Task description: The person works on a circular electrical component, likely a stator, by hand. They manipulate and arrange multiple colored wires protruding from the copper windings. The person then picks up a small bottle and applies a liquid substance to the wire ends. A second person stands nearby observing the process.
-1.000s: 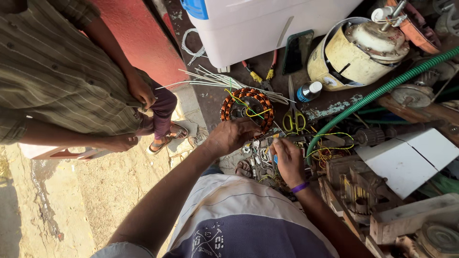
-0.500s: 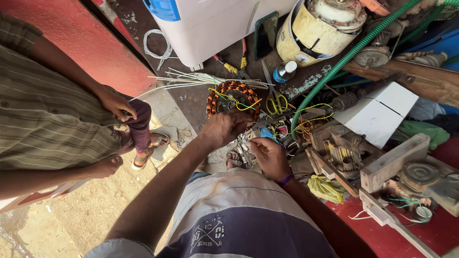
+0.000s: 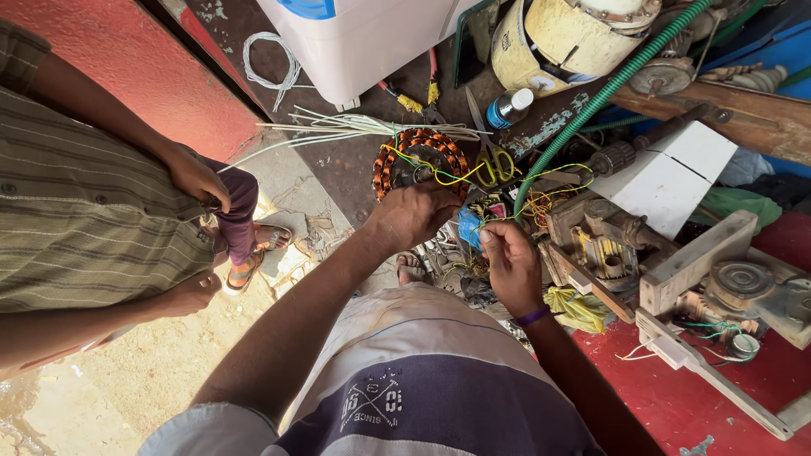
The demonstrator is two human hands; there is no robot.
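Observation:
A round motor stator wound with copper coils stands on the ground before me, yellow and green wires looping from it. My left hand grips its near rim. My right hand is closed on a thin wire beside a small blue piece; a purple band circles that wrist. A bundle of pale wires fans out to the left of the stator.
Another person in a striped shirt crouches at left, one hand on a knee. A white appliance, cream motor housing, green hose, scissors, small bottle and motor parts crowd the right.
The view has swung left and down slightly. My left hand stays on the stator. My right hand has lifted a little with the wire pinched.

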